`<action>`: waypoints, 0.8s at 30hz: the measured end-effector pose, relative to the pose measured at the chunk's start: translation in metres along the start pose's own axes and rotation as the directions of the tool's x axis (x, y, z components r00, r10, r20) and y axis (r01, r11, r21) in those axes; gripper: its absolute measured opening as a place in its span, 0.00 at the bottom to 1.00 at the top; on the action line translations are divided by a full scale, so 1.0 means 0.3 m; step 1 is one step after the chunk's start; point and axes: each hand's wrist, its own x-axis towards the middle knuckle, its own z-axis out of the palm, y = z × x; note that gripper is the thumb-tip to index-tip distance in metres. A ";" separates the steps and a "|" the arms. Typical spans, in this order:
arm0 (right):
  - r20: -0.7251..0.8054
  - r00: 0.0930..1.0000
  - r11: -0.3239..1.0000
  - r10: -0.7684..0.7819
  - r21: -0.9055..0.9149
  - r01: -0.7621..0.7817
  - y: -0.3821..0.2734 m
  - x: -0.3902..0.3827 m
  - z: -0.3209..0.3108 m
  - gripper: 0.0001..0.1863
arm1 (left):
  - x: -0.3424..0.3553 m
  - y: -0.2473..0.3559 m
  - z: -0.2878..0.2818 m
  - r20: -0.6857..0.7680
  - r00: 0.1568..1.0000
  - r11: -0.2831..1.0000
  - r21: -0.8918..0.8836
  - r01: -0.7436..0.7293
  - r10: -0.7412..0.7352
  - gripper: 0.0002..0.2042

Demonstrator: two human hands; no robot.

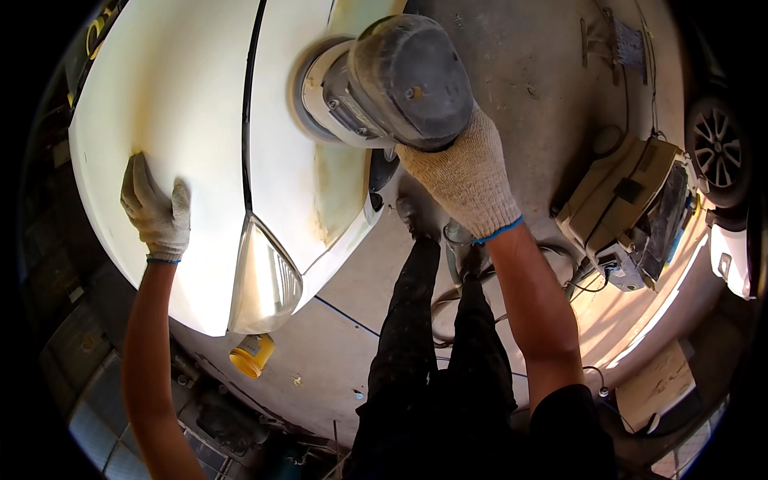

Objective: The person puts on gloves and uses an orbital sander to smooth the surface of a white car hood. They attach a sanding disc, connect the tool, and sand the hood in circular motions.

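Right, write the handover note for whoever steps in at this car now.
Right hand: gloved, gripping the round sander, pad against the white car fender.
Left hand: gloved, flat on the hood, holding nothing.
Headlight sits below the seam; yellow can on the floor under the bumper.
Done: dull yellowish patch around the sander looks partly sanded.
Left: judging by the patch edges, probably more smoothing.

Two gloved hands (156,210); one sander (384,84); one yellow can (251,354); one wheel (714,146)

Left hand (156,210) gloved, spread flat, arm extended; right hand (464,172) gloved, fingers curled in a grip.
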 end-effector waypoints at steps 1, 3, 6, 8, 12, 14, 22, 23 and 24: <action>-0.024 0.999 0.999 -0.021 -0.049 0.020 -0.015 0.013 -0.005 0.23 | -0.005 0.006 0.012 -0.012 1.000 1.000 -0.026 -0.003 0.003 0.36; -0.072 0.995 0.990 -0.068 -0.132 0.058 -0.017 0.084 -0.019 0.20 | 0.010 0.012 0.008 -0.015 1.000 1.000 -0.029 -0.006 0.006 0.36; 0.086 0.956 0.959 0.281 -0.012 -0.282 -0.070 0.171 -0.079 0.15 | -0.002 0.002 -0.004 -0.013 1.000 0.999 -0.037 -0.001 0.001 0.36; 0.105 0.912 0.918 0.396 -0.025 -0.396 -0.082 0.168 -0.090 0.12 | -0.008 0.000 0.012 -0.026 1.000 0.999 -0.034 0.003 -0.004 0.36; 0.132 0.952 0.946 0.275 0.141 -0.293 0.001 -0.104 -0.020 0.24 | 0.002 0.002 0.021 -0.043 0.999 1.000 0.001 -0.008 0.008 0.35; 0.134 0.972 0.976 0.191 0.082 -0.203 0.037 -0.290 0.064 0.30 | -0.008 -0.005 0.016 -0.041 0.999 1.000 0.022 -0.007 0.008 0.35; 0.200 0.977 0.977 -0.076 -0.180 0.112 0.089 -0.412 0.137 0.35 | -0.032 -0.025 0.038 -0.038 0.999 0.999 0.028 0.019 -0.018 0.38; 0.237 0.961 0.911 -0.145 -0.347 0.222 0.094 -0.361 0.109 0.34 | -0.037 -0.028 0.048 -0.030 0.999 0.999 0.039 0.027 -0.026 0.38; 0.276 0.937 0.816 -0.215 -0.476 0.327 0.097 -0.305 0.087 0.34 | -0.040 -0.034 0.047 -0.023 0.999 0.998 0.060 0.037 -0.036 0.39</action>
